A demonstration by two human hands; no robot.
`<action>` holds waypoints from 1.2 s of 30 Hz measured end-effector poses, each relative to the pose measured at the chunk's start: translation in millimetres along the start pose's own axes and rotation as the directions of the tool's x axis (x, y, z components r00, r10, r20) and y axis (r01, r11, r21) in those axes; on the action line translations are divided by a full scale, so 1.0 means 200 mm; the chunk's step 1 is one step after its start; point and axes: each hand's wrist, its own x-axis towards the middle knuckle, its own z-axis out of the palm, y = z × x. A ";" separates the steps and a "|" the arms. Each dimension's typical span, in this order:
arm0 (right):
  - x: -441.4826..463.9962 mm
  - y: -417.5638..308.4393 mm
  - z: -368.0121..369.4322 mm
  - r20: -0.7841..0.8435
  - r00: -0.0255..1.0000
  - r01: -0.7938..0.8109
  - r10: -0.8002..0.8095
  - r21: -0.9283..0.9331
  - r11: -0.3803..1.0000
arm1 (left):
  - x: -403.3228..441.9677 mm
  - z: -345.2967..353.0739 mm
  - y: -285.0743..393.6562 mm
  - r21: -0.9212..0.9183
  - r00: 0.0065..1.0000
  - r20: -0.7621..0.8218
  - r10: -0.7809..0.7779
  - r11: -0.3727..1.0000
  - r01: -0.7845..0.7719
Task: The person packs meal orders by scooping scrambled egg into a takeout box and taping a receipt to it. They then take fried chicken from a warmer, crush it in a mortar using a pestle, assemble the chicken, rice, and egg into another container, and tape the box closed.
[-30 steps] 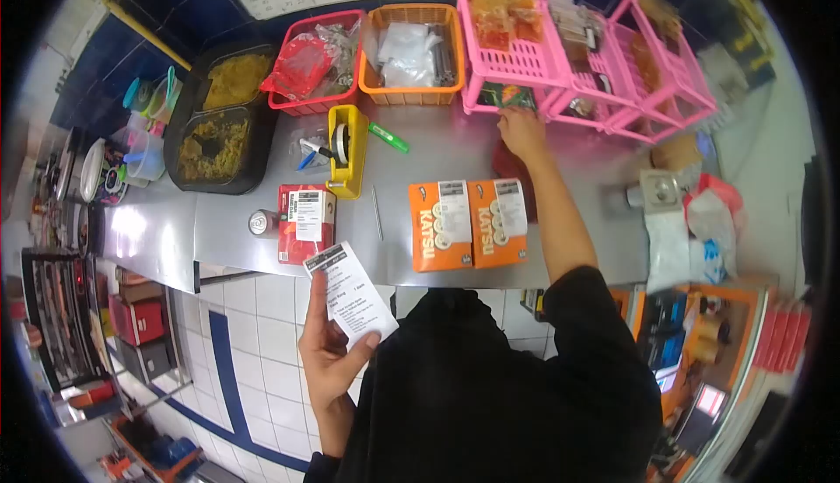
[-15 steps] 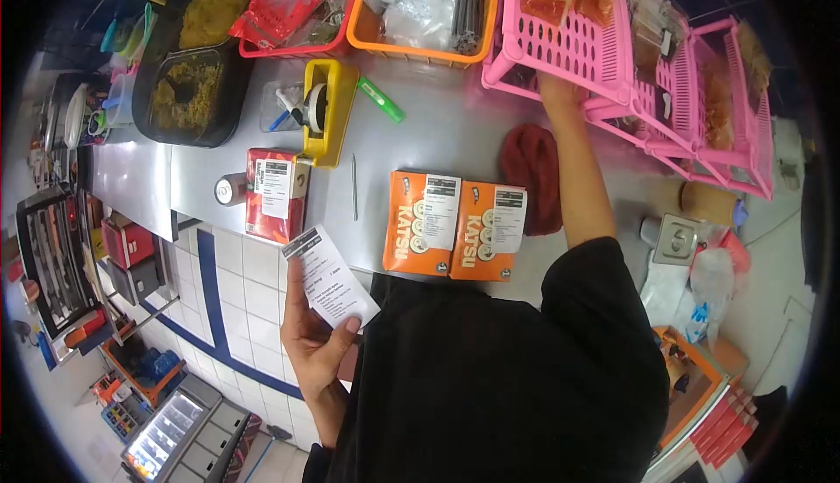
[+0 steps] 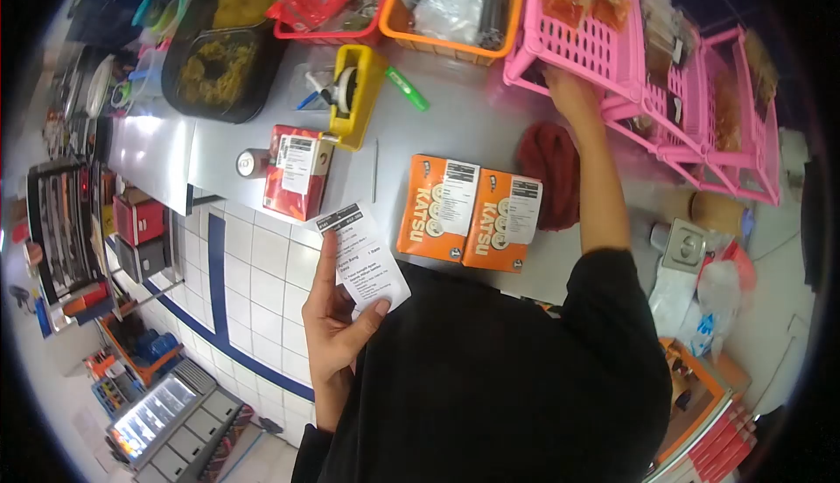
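Note:
My left hand point(image 3: 343, 325) holds a printed white receipt point(image 3: 363, 255) between thumb and fingers, just off the counter's front edge. My right hand point(image 3: 573, 98) reaches under the front of a pink plastic rack point(image 3: 582, 50); its fingers are hidden there. Below that forearm lies a dark red cloth point(image 3: 549, 177). Two orange KATSU boxes point(image 3: 437, 212) with labels stand side by side at the counter's edge. Farther left are a red labelled box point(image 3: 297, 172) and a can point(image 3: 252, 164).
A yellow tape dispenser point(image 3: 357, 98), a green marker point(image 3: 407, 88) and a thin metal stick point(image 3: 374, 171) lie on the counter. Behind are a black food tray point(image 3: 175, 89), a red basket point(image 3: 328, 37) and an orange basket point(image 3: 455, 48). A metal lid point(image 3: 685, 245) is at the right.
The view has shifted and turned. My right hand has gone farther in under the pink rack, hiding its fingers. My left hand still holds the receipt.

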 end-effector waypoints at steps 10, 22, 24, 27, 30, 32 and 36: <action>-0.77 -0.60 -0.53 0.434 0.845 -0.165 0.311 0.766 -0.622 | -0.07 -0.19 -0.03 -0.111 0.997 0.040 0.058 0.992 -0.054; -0.38 -0.21 -0.15 0.502 0.755 0.000 0.422 0.644 -0.765 | 0.05 -0.17 -0.01 -0.033 0.975 0.190 0.115 0.993 -0.111; -0.31 -0.16 -0.07 0.442 0.765 0.150 0.468 0.584 -0.798 | 0.05 -0.15 -0.01 -0.010 0.982 0.183 0.053 0.999 -0.053; -0.16 -0.13 0.03 0.356 0.794 -0.125 0.492 0.889 -0.441 | 0.09 -0.10 0.01 0.028 0.980 0.194 0.035 0.999 -0.041; 0.02 -0.03 0.17 0.180 0.908 -0.420 0.379 0.377 0.826 | 0.11 -0.09 -0.01 0.044 0.982 0.187 -0.019 0.999 0.011; 0.07 0.07 0.36 0.013 0.980 -0.200 0.200 -0.017 0.980 | 0.12 -0.06 -0.01 0.041 0.980 0.195 -0.044 0.998 0.037; 0.21 0.00 0.22 0.107 0.982 -0.113 0.153 -0.312 0.943 | 0.12 -0.01 0.03 0.104 0.974 0.218 -0.067 0.994 0.045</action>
